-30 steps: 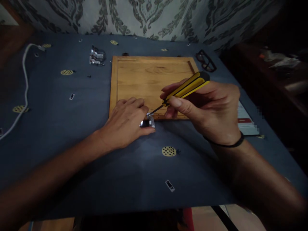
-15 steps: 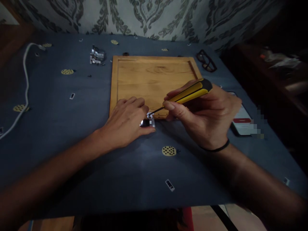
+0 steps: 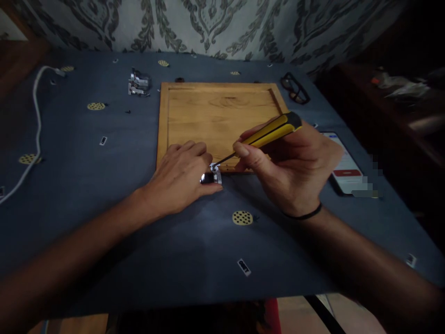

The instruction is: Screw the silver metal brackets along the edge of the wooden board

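A wooden panel (image 3: 222, 125) with a raised frame lies on the blue patterned cloth. At its near edge sits a shiny metal hinge (image 3: 216, 176), which my left hand (image 3: 184, 174) grips with the thumb in front and the fingers over the panel. My right hand (image 3: 288, 162) is closed round a yellow and black screwdriver (image 3: 267, 132). The screwdriver slants down to the left, and its tip meets the hinge beside my left fingertips. Whether a screw is under the tip is too small to tell.
More metal hinges (image 3: 139, 84) lie at the back left, with a small dark screw (image 3: 128, 111) nearer. Glasses (image 3: 295, 88) rest behind the panel's right corner. A phone (image 3: 347, 169) lies right of my right hand, a white cable (image 3: 37, 111) at far left.
The whole view has shifted slightly. My right hand and the screwdriver have moved a little to the left, while the screwdriver tip stays on the hinge. My left hand keeps its hold.
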